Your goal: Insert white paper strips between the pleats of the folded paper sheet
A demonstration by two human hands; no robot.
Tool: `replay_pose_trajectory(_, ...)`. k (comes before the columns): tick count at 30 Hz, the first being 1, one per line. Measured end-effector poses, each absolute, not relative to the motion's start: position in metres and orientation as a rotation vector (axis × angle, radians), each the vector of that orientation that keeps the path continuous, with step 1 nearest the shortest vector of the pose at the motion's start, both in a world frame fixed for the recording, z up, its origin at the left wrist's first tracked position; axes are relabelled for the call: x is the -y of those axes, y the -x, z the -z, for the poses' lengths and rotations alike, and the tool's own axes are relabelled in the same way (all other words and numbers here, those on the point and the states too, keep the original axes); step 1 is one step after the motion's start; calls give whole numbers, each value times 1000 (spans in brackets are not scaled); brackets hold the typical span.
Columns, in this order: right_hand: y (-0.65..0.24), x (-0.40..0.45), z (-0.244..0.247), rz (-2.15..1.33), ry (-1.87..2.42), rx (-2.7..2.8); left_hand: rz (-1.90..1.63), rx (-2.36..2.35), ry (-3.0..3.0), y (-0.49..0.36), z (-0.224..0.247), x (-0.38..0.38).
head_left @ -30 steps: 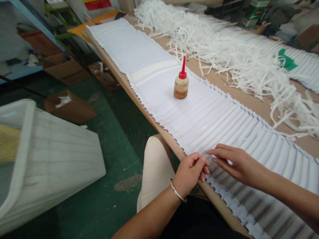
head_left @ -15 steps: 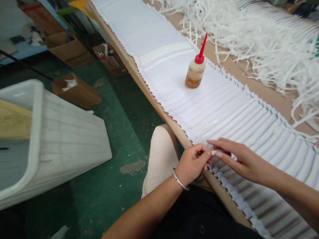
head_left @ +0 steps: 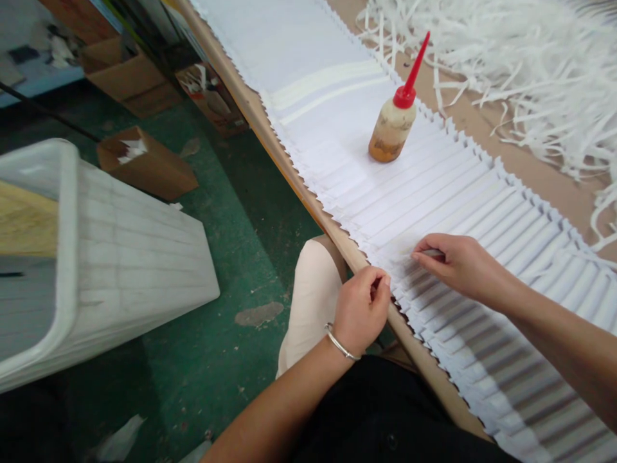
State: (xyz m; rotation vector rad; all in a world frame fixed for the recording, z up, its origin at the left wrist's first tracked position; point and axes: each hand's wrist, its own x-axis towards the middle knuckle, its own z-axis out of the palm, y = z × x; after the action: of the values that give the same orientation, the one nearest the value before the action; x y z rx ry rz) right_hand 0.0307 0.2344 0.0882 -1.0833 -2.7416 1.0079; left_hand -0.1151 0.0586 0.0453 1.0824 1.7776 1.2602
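A long run of white paper strips (head_left: 328, 135), laid overlapping side by side, covers the bench in front of me. Close to its near edge, the thumb and forefinger of my left hand (head_left: 361, 308) are pinched together. My right hand (head_left: 453, 265) is closed a little farther over the strips, with the pale end of a narrow white strip (head_left: 432, 253) showing between its fingers. White on white, the strip's course between both hands is hard to follow. Beyond them, a squeeze bottle (head_left: 391, 128) with a red nozzle and amber liquid stands upright on the paper.
A heap of loose white strips (head_left: 525, 77) lies along the bench's far side on brown board (head_left: 511, 151). To my left on the green floor are a large white bin (head_left: 144, 251) and cardboard boxes (head_left: 149, 164). My knee (head_left: 313, 289) touches the bench's edge area.
My hands, which met at a narrow white strip, have moved apart. The right went up over the paper and its fingers closed; the left shifted slightly left. The view has tilted a little.
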Motion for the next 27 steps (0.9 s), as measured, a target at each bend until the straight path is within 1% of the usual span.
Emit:
replay_pose_trajectory(3,-25,-241,-88,-906,1086,2805,-1248,-1843,-1222,120,-42,-54)
replay_pose_trajectory(8,-22,-244,-88,-887,1068,2824,-1150,-1903,-1475,121,-37,-51)
replay_pose_trajectory(11,-21,-245,-87,-875,1082,2818,-1029,-1955,-1631,121,-37,-53)
replay_pose_trajectory(16,-21,-246,-87,-875,1087,2837,-723,-2050,-1863,120,-41,-59)
replay_pose_trajectory(22,-20,-243,-81,-840,1050,2861,-474,-2189,-1972,112,-42,-69)
replay_pose_trajectory(25,-30,-253,-85,-797,1034,2867,-432,-2219,-1981,110,-42,-71)
replay_pose_trajectory(27,-44,-269,-91,-760,1099,2855,-442,-2214,-1983,111,-42,-70)
